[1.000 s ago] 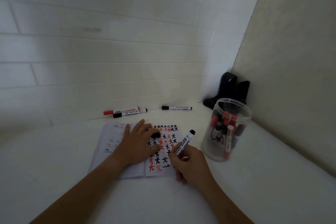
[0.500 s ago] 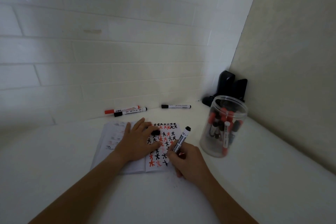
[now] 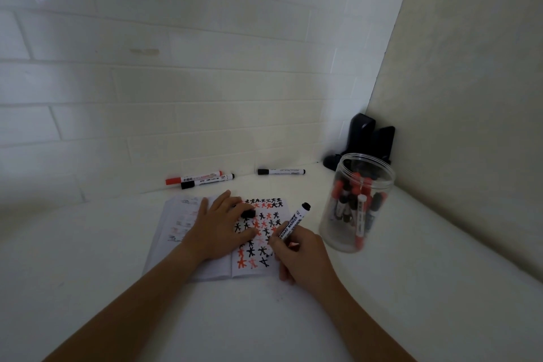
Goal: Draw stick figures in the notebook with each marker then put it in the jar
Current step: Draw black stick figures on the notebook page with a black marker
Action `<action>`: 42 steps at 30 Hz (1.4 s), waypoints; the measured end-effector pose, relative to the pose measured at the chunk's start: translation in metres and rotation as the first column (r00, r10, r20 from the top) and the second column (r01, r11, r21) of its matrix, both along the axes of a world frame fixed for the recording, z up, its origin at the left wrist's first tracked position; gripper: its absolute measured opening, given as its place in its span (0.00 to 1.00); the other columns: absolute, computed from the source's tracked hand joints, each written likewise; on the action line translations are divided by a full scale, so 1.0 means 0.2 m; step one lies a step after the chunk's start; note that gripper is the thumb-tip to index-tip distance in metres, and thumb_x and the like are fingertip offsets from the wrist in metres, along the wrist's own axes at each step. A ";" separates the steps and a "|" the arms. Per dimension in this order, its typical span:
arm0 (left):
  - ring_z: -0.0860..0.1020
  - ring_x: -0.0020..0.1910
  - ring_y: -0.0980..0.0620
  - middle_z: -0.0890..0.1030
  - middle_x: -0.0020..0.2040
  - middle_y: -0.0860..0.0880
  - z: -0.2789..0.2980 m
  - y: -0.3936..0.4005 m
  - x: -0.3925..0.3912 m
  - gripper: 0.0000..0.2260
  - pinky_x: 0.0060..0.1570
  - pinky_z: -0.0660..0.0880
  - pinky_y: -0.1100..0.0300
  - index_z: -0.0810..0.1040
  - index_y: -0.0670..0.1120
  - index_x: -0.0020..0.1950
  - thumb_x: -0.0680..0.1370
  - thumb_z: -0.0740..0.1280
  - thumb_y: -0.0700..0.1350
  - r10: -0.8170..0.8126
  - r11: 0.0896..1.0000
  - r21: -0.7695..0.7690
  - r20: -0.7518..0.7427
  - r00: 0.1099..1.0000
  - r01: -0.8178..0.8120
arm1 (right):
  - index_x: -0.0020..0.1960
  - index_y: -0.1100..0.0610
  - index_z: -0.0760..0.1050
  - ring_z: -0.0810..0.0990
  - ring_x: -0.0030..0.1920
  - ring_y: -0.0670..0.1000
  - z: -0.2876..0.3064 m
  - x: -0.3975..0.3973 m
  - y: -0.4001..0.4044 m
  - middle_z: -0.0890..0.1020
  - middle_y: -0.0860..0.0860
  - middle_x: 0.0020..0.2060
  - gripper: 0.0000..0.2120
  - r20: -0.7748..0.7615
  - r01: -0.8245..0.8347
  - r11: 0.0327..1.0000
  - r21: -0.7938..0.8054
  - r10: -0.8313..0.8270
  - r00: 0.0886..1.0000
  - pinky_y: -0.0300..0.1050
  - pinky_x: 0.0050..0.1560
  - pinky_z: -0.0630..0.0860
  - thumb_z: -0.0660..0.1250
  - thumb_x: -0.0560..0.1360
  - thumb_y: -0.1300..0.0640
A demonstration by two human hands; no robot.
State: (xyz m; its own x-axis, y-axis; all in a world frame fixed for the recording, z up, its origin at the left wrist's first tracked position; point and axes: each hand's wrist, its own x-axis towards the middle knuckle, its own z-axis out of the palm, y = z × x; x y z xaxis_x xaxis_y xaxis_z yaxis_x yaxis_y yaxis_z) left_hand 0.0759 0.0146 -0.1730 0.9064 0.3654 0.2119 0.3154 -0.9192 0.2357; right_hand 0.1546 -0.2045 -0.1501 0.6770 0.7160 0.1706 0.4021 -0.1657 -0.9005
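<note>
Dim, soft light w/ wide-angle bending at edges.

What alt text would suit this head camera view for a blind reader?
A person's right hand grips a black-ended white marker on an open white notebook of red and black stick figures; the left hand steadies the page, holding a black cap, beside a clear plastic jar.
</note>
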 end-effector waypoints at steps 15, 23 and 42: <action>0.53 0.79 0.51 0.66 0.75 0.54 0.03 -0.02 -0.02 0.16 0.75 0.42 0.36 0.71 0.63 0.69 0.81 0.58 0.59 -0.017 0.989 -0.141 0.154 0.988 0.039 | 0.40 0.52 0.77 0.77 0.23 0.46 -0.01 0.00 0.01 0.81 0.49 0.29 0.09 0.031 -0.098 0.995 -0.036 0.099 0.995 0.39 0.27 0.74 0.70 0.79 0.54; 0.70 0.51 0.56 0.76 0.49 0.58 0.07 -0.05 -0.06 0.11 0.52 0.73 0.51 0.83 0.57 0.58 0.76 0.71 0.49 -0.143 0.973 -0.109 0.393 0.908 0.201 | 0.45 0.48 0.73 0.79 0.24 0.60 0.00 0.04 0.01 0.84 0.58 0.38 0.08 -0.054 0.032 0.982 0.189 -0.022 0.998 0.44 0.23 0.73 0.68 0.81 0.51; 0.77 0.45 0.59 0.83 0.46 0.55 0.14 -0.12 -0.06 0.09 0.48 0.76 0.55 0.84 0.51 0.56 0.76 0.72 0.48 -0.336 0.912 -0.099 0.377 0.863 0.398 | 0.51 0.51 0.78 0.79 0.28 0.48 0.00 0.06 0.03 0.83 0.51 0.34 0.06 0.015 -0.062 0.984 0.166 0.060 0.998 0.41 0.27 0.73 0.75 0.77 0.53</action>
